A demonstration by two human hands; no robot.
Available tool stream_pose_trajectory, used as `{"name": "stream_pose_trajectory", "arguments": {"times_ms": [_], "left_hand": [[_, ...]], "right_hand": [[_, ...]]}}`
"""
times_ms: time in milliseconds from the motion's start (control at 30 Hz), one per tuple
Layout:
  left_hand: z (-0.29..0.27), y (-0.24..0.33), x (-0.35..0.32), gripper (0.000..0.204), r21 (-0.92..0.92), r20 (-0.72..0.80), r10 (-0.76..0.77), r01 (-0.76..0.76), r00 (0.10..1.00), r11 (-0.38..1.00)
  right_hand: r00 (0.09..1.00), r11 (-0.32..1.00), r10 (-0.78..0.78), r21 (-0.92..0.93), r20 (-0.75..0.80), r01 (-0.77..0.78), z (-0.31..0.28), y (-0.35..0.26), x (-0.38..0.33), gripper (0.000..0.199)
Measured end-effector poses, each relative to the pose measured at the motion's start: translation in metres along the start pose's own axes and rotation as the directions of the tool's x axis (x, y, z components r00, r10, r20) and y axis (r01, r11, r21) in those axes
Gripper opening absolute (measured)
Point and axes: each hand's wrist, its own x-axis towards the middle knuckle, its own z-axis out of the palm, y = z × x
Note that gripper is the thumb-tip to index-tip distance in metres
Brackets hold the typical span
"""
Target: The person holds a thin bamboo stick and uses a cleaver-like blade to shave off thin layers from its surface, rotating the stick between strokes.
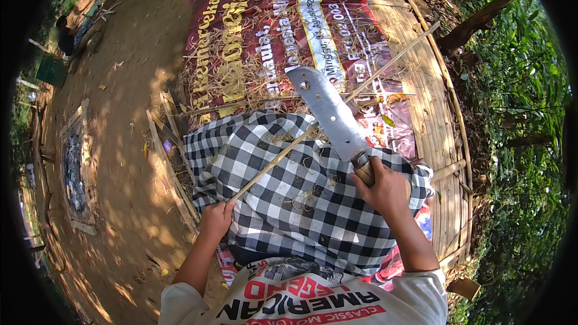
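Note:
My left hand [218, 216] is closed on the near end of a long, thin bamboo strip [270, 166]. The strip slants up across my lap to the far right, passing behind the blade. In my right hand [384, 188] is the wooden handle of a broad machete [330, 108]. Its wide metal blade, pierced by a few holes, points up and to the left over the strip; whether the two touch I cannot tell. A black-and-white checked cloth [283, 186] covers my lap beneath both hands, with a few curled shavings on it.
A red printed banner [208, 42], strewn with thin shavings, lies ahead on a bamboo platform [430, 102]. Split bamboo pieces [171, 168] lean at its left edge. Further left are dirt ground, a framed dark patch [75, 168] and another person [65, 35]. Green plants [524, 204] grow at right.

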Motion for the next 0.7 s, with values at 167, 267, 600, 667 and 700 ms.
{"name": "stream_pose_trajectory", "arguments": {"times_ms": [167,267,600,667,700], "left_hand": [[0.004,-0.004,-0.002,0.036,-0.029,-0.005,-0.042,0.042,0.999,0.999],[0.002,-0.005,-0.006,0.036,0.002,-0.003,-0.062,0.062,0.998,0.998],[0.0,0.003,-0.001,0.036,0.0,-0.006,-0.028,0.028,1.0,1.0],[0.003,0.001,-0.003,0.036,-0.013,-0.001,-0.044,0.044,0.999,0.999],[0.004,-0.002,-0.004,0.036,-0.015,-0.005,-0.043,0.043,0.999,0.999]], "right_hand": [[0.983,0.985,-0.152,-0.059,0.107,0.159,0.005,-0.016,-0.007,0.045],[0.998,0.992,-0.069,-0.103,0.014,0.07,-0.008,0.009,0.008,0.041],[0.997,0.997,-0.073,0.002,0.028,0.073,-0.004,-0.008,0.002,0.044],[0.982,0.988,-0.148,-0.033,0.114,0.153,-0.005,-0.014,0.001,0.044],[0.985,0.987,-0.148,-0.052,0.092,0.154,-0.006,-0.01,0.005,0.044]]}}
